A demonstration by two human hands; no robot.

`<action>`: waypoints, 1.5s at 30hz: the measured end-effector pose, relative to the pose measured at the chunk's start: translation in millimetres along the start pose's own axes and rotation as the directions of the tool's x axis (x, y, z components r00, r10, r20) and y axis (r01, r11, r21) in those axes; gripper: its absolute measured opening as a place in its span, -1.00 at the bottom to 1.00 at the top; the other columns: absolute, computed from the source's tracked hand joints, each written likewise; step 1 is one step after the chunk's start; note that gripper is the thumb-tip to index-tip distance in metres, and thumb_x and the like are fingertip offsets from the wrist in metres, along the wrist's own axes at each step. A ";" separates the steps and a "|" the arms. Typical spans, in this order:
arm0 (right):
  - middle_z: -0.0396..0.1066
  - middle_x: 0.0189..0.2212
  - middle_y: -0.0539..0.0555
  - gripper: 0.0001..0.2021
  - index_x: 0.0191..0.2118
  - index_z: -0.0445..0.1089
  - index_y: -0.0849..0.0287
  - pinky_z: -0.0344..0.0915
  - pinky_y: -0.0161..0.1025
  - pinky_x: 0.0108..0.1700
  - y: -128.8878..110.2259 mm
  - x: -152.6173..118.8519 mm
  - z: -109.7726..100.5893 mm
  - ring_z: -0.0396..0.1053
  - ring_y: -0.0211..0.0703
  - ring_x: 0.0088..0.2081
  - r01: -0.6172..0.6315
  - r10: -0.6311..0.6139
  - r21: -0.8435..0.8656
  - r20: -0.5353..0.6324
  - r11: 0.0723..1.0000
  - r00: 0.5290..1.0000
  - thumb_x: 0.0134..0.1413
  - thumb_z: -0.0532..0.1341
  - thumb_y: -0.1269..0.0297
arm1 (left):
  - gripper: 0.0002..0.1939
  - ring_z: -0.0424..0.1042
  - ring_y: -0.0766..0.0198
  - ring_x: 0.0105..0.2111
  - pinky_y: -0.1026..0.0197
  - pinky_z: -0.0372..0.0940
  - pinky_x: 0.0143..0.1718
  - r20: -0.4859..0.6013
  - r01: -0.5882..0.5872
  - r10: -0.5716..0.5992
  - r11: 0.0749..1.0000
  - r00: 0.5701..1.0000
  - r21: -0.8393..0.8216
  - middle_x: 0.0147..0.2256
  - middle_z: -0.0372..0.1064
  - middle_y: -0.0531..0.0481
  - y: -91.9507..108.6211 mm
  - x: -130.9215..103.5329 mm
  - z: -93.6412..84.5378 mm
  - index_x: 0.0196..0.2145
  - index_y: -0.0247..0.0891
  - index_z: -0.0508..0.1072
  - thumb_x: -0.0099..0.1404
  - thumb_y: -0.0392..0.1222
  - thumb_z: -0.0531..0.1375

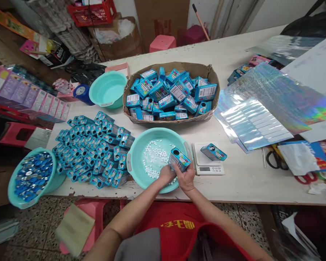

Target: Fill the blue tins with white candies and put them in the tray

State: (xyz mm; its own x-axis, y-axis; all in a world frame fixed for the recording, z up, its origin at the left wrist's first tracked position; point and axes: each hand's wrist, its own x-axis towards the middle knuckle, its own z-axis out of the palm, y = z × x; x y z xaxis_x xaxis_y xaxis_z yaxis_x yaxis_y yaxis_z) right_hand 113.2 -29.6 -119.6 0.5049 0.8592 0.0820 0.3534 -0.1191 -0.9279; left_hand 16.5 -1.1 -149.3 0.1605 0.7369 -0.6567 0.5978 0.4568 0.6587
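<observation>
My right hand [187, 178] is closed around a small blue printed tin [179, 159] with a round dark hole in its top. It holds the tin over the right side of a turquoise basin [137, 174]. Small white tablets [154, 156] lie scattered on the basin's bottom. My left hand [167, 175] is at the tin's lower left, low in the basin, with curled fingers partly hidden; whatever is in them does not show. Right of the basin, another blue tin [213, 152] lies on a white digital scale [209, 169].
A cardboard box [168, 64] full of blue tins stands behind the basin. Many tins [95, 152] crowd the table's left. A basin of blue and silver lids [34, 175] is at the left edge. Shiny sheets [255, 116] and scissors [277, 159] lie right.
</observation>
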 end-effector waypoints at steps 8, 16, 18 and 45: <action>0.39 -0.34 0.04 -0.60 -0.14 0.28 0.15 0.35 -0.18 -0.26 -20.7 18.1 -11.1 0.38 -0.14 -0.34 -0.054 0.041 0.088 0.146 0.995 0.988 -0.09 0.30 0.09 | -0.72 0.15 0.38 -0.73 0.34 -0.06 -0.74 0.019 0.105 -0.113 0.827 0.993 -0.552 -0.64 0.21 0.10 17.2 -15.5 -64.2 -0.46 -0.25 0.30 -0.08 -0.01 0.18; 0.40 -0.26 0.12 -0.76 -0.16 0.34 0.14 0.29 -0.06 -0.14 -16.9 4.3 5.2 0.35 0.01 -0.18 0.291 -0.254 -0.040 0.381 0.956 0.889 0.01 0.23 0.23 | -0.78 0.30 0.35 -0.66 0.34 0.12 -0.69 -0.274 -0.318 0.164 0.419 0.948 -0.850 -0.57 0.29 0.06 65.1 -38.5 -94.3 -0.51 -0.27 0.32 -0.02 -0.09 0.23; 0.40 -0.27 0.11 -0.76 -0.16 0.33 0.14 0.29 -0.07 -0.15 -20.2 0.5 8.2 0.35 0.01 -0.19 0.316 -0.273 -0.045 0.400 0.948 0.875 0.01 0.24 0.23 | -0.78 0.37 0.31 -0.58 0.32 0.21 -0.60 -0.356 -0.380 0.134 0.359 0.925 -0.853 -0.55 0.29 0.06 69.3 -40.2 -90.7 -0.52 -0.29 0.32 -0.02 -0.09 0.23; 0.43 -0.26 0.09 -0.74 -0.17 0.37 0.10 0.31 -0.11 -0.15 -52.2 10.1 -6.0 0.39 0.00 -0.18 0.294 -0.227 -0.098 0.423 0.951 0.877 -0.06 0.29 0.26 | -0.57 0.26 0.40 -0.67 0.33 0.16 -0.60 -0.484 -0.452 0.020 0.392 0.875 -0.801 -0.67 0.16 0.14 91.3 -44.0 -81.2 -0.61 -0.30 0.26 0.01 0.09 0.30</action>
State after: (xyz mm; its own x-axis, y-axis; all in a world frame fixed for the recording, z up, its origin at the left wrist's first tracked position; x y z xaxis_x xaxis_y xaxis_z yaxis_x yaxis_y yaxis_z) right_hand 104.6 -17.7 -68.1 0.0295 0.9912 0.1292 0.5620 0.0904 -0.8222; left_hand 0.2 48.7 -30.4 -0.2284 0.8948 -0.3836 -0.4673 0.2449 0.8495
